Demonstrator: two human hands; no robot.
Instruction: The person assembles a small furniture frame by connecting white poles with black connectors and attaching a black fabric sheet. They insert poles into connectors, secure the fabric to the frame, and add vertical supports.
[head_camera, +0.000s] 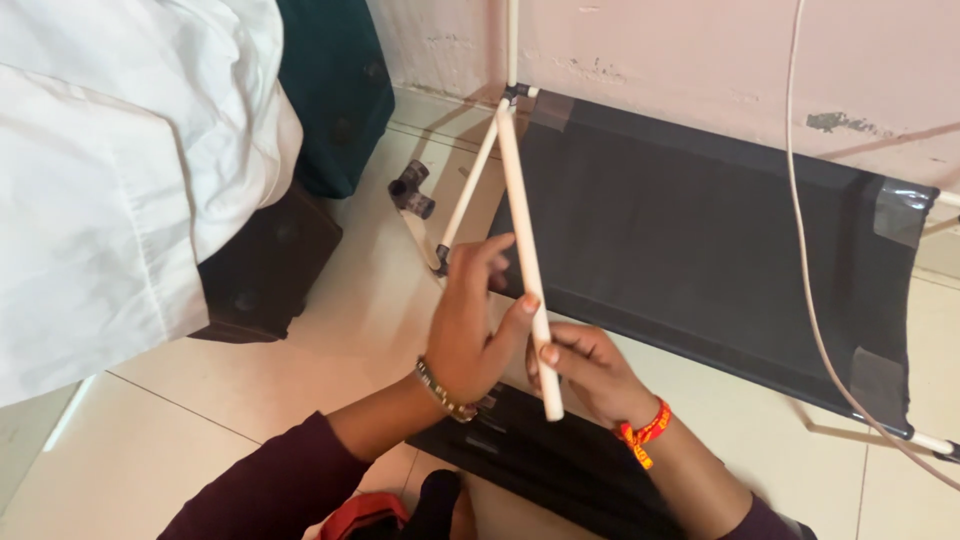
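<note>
Together we are holding the white rod (524, 245) near its low end, our left hand (468, 325) and right hand (588, 372) both pinching it, while it is pointing up and away toward the black corner joint (514, 93).

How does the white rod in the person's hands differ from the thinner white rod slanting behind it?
The held rod is thicker and cream-toned; the thin rod is slimmer and whiter. The held rod is gripped by the left hand and right hand; the thin rod is untouched. Both meet near the black connector.
</note>
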